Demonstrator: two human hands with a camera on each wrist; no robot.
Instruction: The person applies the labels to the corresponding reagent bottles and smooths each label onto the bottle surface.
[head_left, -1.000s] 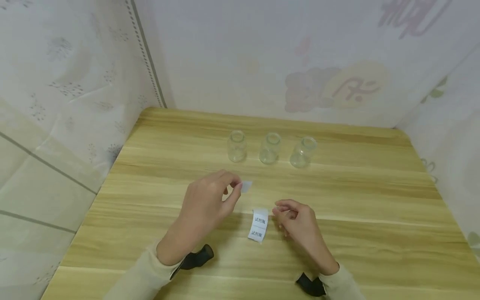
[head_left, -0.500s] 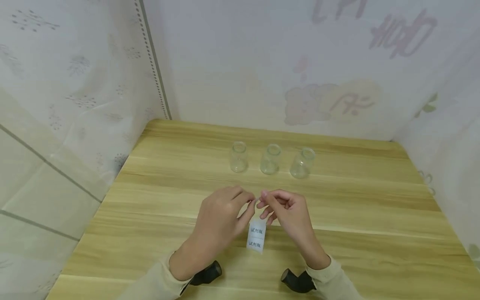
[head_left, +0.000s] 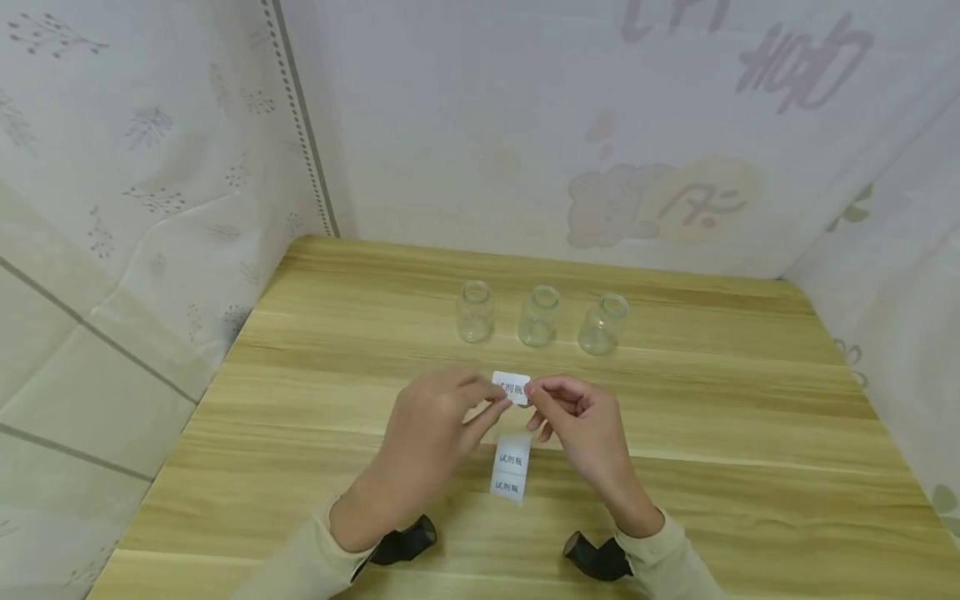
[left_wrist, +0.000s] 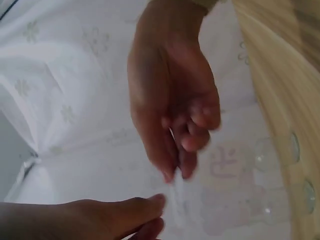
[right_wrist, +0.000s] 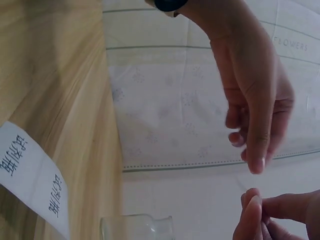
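A small white label (head_left: 517, 385) with printed characters is held face-on to the head camera between both hands. My right hand (head_left: 588, 425) pinches its right edge between thumb and finger. At its lower left, my left hand (head_left: 435, 421) has thumb and finger at the edge, covering part of the print. In the left wrist view the label is a blurred pale sliver below the right hand's fingertips (left_wrist: 172, 172). On the table beneath lies a strip of two printed labels (head_left: 511, 468). Three clear glass bottles, a left one (head_left: 475, 312), a middle one (head_left: 538, 317) and a right one (head_left: 602, 325), stand uncapped beyond the hands.
The wooden table (head_left: 750, 400) is bounded by a patterned cloth behind (head_left: 450, 125) and at both sides. Black wrist mounts, one under the left sleeve (head_left: 405, 542) and one by the right (head_left: 597, 557), hang close over the tabletop.
The hands have come together over the strip, the right reaching the label that the left held alone. The label has turned from edge-on to face-on. The bottles keep their row.
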